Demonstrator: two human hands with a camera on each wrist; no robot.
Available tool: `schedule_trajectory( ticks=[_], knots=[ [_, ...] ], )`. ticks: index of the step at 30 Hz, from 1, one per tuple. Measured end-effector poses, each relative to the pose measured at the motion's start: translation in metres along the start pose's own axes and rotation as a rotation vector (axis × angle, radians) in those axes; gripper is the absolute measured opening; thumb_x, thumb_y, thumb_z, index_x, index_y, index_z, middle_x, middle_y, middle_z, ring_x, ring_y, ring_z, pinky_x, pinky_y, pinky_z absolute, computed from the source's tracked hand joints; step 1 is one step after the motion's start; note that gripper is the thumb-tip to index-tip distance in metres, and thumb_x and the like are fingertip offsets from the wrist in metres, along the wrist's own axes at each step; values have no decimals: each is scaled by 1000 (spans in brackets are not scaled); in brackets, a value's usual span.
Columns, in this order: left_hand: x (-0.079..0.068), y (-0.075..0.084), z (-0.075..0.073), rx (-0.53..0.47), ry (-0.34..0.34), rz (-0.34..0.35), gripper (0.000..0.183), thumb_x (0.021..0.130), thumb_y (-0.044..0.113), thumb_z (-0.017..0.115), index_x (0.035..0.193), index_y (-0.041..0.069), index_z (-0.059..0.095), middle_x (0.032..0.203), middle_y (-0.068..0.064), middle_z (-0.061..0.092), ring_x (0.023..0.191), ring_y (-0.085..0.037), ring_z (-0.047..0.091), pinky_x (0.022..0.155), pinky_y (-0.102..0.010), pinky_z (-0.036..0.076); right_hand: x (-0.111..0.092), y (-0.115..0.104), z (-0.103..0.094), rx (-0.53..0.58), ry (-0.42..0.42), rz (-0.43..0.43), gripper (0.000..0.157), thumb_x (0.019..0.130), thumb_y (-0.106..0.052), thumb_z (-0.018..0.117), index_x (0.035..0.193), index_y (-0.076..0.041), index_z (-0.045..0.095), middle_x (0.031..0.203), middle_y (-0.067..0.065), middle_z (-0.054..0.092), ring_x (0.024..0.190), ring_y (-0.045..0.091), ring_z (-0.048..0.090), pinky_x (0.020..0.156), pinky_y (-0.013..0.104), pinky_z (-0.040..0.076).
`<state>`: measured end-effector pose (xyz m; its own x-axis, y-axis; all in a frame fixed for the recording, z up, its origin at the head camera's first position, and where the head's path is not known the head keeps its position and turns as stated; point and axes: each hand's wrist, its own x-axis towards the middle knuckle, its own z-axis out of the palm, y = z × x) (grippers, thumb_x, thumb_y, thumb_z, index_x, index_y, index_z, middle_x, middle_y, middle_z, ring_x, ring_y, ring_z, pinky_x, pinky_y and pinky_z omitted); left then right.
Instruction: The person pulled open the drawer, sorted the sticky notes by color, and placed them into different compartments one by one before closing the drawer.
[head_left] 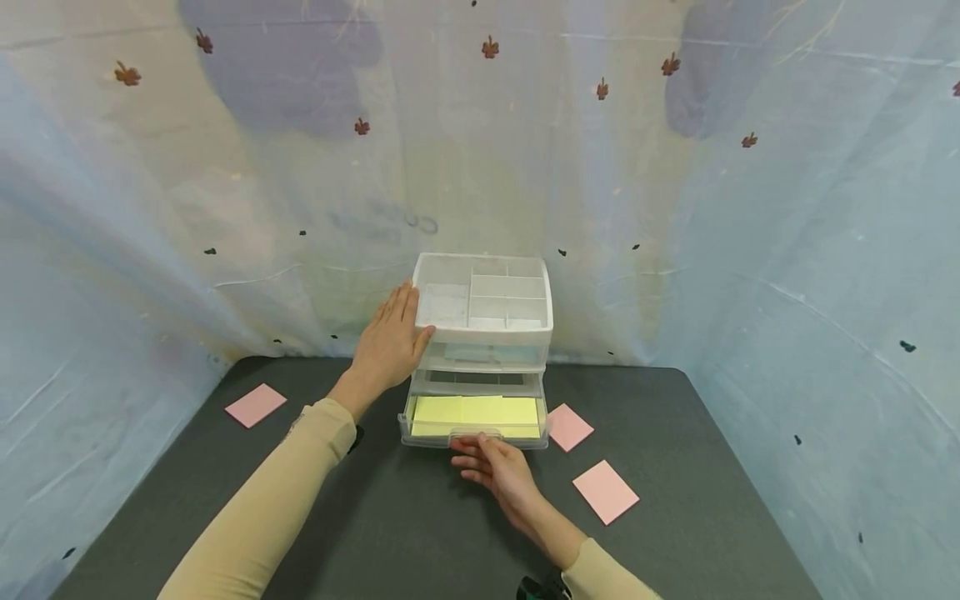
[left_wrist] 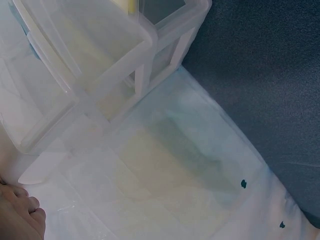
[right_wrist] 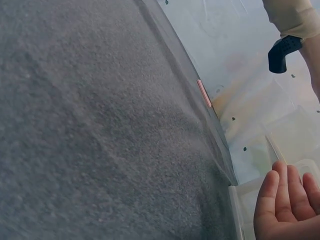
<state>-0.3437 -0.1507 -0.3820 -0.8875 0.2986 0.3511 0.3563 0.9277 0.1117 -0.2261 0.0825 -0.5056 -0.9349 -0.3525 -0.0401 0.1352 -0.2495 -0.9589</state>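
Observation:
A white desktop organizer point(head_left: 483, 333) with clear drawers stands at the back of the table. Its lower drawer point(head_left: 408, 439) is pulled out, and several yellow sticky note pads point(head_left: 480, 410) lie side by side in it. My left hand point(head_left: 393, 337) rests along the organizer's upper left side, fingers straight and thumb at the front corner. At the front of the open drawer, my right hand point(head_left: 502, 475) pinches the clear handle point(head_left: 465, 433), thumb on top and fingers below. In the right wrist view the fingers point(right_wrist: 282, 200) of that hand show beside the clear plastic.
Two pink sticky note pads point(head_left: 606, 492) lie to the right of the drawer, one close by its side. Another pink pad point(head_left: 256, 406) is at the table's back left. A patterned curtain point(head_left: 480, 167) hangs behind the dark table point(head_left: 420, 525).

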Motion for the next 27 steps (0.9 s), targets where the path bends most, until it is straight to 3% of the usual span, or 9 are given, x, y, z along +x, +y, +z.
schedule_trajectory(
  ticks=[9, 22, 27],
  knots=[
    [1, -1, 1, 11, 10, 0, 79, 113, 49, 34, 166, -1, 3, 174, -19, -1, 160, -36, 4, 129, -51, 11, 10, -1, -3, -6, 7, -9, 45, 115, -26, 43, 136, 10, 61, 134, 22, 68, 111, 23, 73, 91, 31, 60],
    [1, -2, 3, 16, 16, 3, 78, 113, 48, 33, 166, -2, 4, 174, -19, -1, 160, -37, 6, 129, -51, 12, 25, -1, -5, 0, 22, -14, 46, 115, -28, 43, 136, 7, 62, 133, 19, 69, 109, 22, 73, 89, 30, 61],
    [1, -2, 3, 14, 16, 0, 78, 113, 48, 33, 166, -1, 3, 174, -19, -1, 160, -36, 5, 129, -51, 12, 32, -2, -8, -4, 19, -23, 45, 115, -29, 44, 136, 7, 62, 132, 19, 69, 109, 21, 73, 94, 36, 60]
  ],
)
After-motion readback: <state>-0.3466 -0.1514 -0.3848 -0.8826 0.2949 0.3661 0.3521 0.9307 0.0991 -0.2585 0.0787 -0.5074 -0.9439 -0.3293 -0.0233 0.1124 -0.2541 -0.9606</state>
